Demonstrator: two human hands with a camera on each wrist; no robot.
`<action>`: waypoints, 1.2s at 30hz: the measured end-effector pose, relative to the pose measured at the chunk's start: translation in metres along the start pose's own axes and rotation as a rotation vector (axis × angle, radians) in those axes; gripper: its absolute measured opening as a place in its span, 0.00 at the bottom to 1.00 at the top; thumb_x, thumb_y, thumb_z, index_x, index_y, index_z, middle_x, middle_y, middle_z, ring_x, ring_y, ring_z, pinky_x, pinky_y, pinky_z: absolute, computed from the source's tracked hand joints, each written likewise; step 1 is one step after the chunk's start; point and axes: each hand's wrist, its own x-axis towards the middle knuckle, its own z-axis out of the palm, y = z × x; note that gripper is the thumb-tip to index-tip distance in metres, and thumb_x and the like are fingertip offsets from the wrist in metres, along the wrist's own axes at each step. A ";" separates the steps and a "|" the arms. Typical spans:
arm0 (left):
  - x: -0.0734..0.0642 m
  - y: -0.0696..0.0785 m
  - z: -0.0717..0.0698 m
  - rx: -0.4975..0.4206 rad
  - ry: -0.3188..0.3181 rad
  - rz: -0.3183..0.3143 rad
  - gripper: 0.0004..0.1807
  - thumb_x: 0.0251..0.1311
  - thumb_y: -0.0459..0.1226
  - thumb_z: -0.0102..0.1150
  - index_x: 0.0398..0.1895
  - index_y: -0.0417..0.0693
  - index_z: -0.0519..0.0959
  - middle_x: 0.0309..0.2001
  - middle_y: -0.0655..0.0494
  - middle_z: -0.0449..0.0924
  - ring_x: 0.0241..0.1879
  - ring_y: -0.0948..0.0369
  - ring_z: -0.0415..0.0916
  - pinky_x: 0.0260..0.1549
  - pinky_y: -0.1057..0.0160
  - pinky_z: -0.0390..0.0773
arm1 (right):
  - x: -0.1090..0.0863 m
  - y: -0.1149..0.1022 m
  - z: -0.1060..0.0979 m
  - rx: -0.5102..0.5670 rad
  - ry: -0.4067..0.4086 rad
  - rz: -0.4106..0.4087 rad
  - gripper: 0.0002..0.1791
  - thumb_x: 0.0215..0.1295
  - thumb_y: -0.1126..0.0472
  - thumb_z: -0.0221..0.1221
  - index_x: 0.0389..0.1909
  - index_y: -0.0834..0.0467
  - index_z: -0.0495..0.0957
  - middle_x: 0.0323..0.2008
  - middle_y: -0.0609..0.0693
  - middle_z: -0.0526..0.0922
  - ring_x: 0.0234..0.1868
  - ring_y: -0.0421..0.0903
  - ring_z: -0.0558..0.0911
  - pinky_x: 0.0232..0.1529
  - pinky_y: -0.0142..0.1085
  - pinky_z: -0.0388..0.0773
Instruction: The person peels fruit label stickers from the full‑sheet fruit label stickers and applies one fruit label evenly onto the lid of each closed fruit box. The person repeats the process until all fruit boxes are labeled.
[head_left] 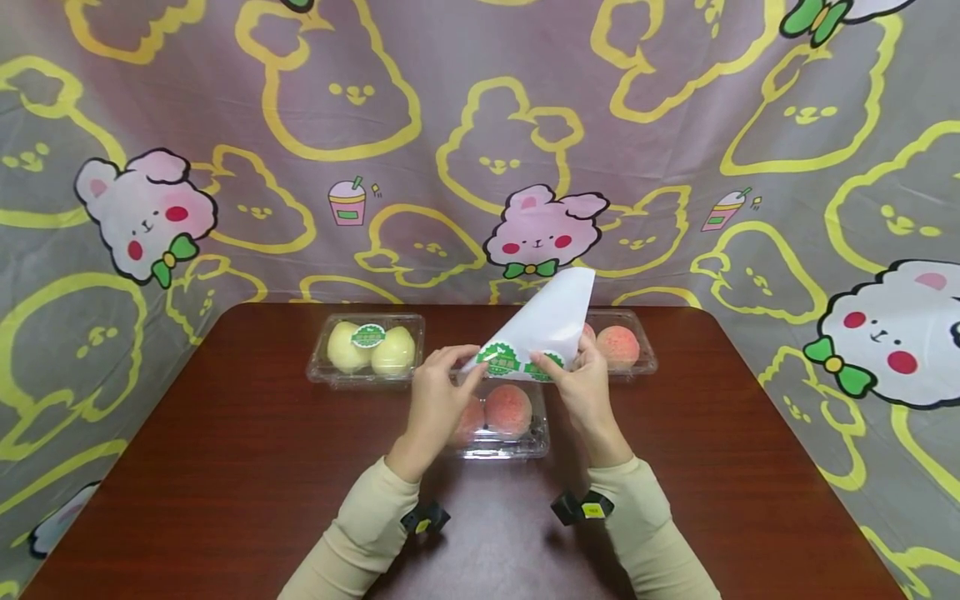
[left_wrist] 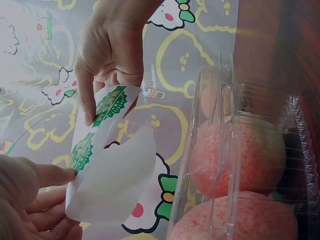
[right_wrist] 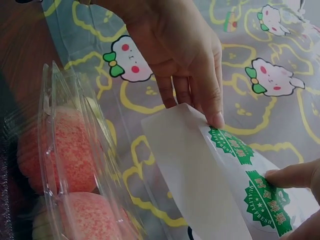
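Note:
Both hands hold up a white sheet of round green stickers (head_left: 553,310), bent over so that its blank side stands tall. My left hand (head_left: 437,398) pinches the left end, thumb beside one green sticker (left_wrist: 81,151). At the other end my right hand (head_left: 587,390) grips the sheet, its thumb on a second sticker (right_wrist: 268,200). Printed lettering shows on the stickers in the right wrist view. Just below the sheet sits a lidded clear plastic box (head_left: 501,450) with pink peaches (head_left: 508,408), partly covered by the left hand.
At the back left stands a clear box (head_left: 321,367) of pale yellow-green fruit (head_left: 392,350) with a green sticker (head_left: 368,336) on its lid. Another box (head_left: 647,358) with peaches stands back right, partly behind the right hand. A patterned cloth (head_left: 420,150) hangs behind the brown table (head_left: 247,467).

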 end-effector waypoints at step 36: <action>0.003 -0.012 0.004 -0.055 0.158 -0.062 0.04 0.49 0.30 0.69 0.28 0.36 0.84 0.31 0.44 0.83 0.33 0.51 0.79 0.34 0.54 0.78 | -0.012 0.010 0.021 0.011 0.054 -0.057 0.19 0.55 0.80 0.59 0.49 0.77 0.70 0.29 0.33 0.82 0.33 0.29 0.83 0.38 0.24 0.82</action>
